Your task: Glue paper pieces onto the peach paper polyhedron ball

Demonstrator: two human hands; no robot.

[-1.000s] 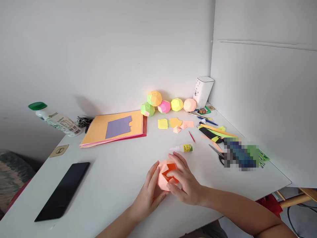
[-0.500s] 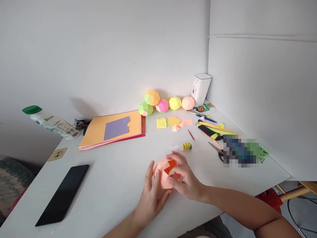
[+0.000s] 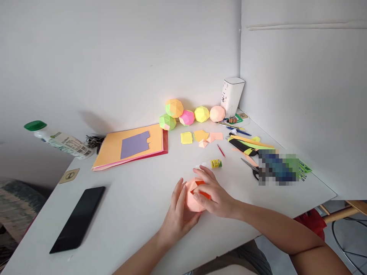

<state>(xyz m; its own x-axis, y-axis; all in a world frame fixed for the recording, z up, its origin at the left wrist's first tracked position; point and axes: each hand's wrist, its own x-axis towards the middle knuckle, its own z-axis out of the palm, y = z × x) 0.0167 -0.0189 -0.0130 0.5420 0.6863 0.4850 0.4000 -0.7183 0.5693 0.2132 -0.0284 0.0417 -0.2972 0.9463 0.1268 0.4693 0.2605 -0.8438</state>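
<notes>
A peach paper ball (image 3: 192, 199) with an orange opening rests on the white table (image 3: 137, 202) near its front edge. My left hand (image 3: 178, 215) cups it from the left and below, fingers curled round it. My right hand (image 3: 212, 193) lies over its right side, fingertips pressed on the orange part. A small glue bottle (image 3: 213, 164) with a yellow-green label lies just beyond my right fingers.
Several finished paper balls (image 3: 187, 117) line the back wall beside a white container (image 3: 231, 96). Paper squares (image 3: 200, 136), an orange paper stack (image 3: 132, 146), scissors (image 3: 251, 170), pens (image 3: 237, 131), a black phone (image 3: 78, 218) and a green-capped bottle (image 3: 59, 139) lie around.
The view has shifted slightly. My right fingers have slid further over the orange opening, covering more of it. Both hands stay on the ball.
</notes>
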